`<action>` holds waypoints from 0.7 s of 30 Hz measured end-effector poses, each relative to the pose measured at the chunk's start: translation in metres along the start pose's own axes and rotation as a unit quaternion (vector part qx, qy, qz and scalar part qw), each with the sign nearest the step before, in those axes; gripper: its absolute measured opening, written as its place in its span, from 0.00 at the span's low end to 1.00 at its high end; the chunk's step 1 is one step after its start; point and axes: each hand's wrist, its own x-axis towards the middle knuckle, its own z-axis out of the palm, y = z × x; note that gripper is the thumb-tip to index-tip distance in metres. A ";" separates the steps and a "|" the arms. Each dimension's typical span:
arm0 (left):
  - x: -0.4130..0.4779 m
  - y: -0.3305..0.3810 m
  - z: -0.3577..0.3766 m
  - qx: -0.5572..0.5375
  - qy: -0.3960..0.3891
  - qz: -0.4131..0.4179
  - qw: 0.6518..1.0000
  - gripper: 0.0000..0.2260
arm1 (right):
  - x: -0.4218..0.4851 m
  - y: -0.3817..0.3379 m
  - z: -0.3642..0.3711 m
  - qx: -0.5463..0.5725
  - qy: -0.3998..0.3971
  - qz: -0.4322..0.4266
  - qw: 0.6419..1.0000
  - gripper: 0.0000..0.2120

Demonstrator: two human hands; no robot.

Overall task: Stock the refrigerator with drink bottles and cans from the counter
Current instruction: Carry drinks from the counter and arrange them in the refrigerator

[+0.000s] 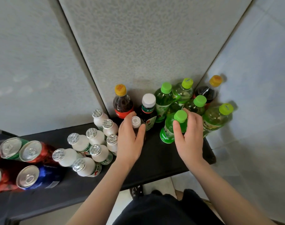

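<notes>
My left hand (129,140) curls round a small dark bottle with a white cap (136,121) standing on the black counter (156,159). My right hand (189,135) grips a green tea bottle with a green cap (171,127) just below its cap. Behind them stand a cola bottle with a yellow cap (122,103), a dark bottle with a white cap (147,109) and several more green bottles (164,101). Several small white milk bottles (96,143) cluster left of my left hand. Cans (29,151) stand at the far left.
Grey partition panels (138,46) rise directly behind the counter. A second cola bottle (208,91) stands at the back right corner. The counter's right edge (210,151) drops to a pale tiled floor (252,127). My dark clothing shows at the bottom.
</notes>
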 end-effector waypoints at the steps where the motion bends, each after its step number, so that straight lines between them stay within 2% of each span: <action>1: 0.001 -0.001 0.001 -0.004 0.002 0.001 1.000 0.18 | 0.000 0.001 0.001 -0.005 0.005 -0.004 1.000 0.20; 5: 0.002 -0.008 0.006 -0.020 0.024 0.007 0.999 0.14 | -0.003 0.004 0.007 0.000 0.017 -0.019 1.000 0.22; 9: -0.002 -0.010 0.011 -0.046 0.048 0.005 0.998 0.11 | -0.007 0.011 0.012 0.062 0.002 -0.013 0.998 0.22; 18: -0.013 -0.006 0.009 -0.118 0.045 -0.029 0.992 0.09 | -0.008 0.014 0.013 0.104 -0.007 -0.002 0.995 0.17; 21: -0.026 0.005 0.004 -0.157 0.062 -0.033 0.985 0.15 | -0.010 0.014 0.006 0.140 0.010 0.027 0.990 0.12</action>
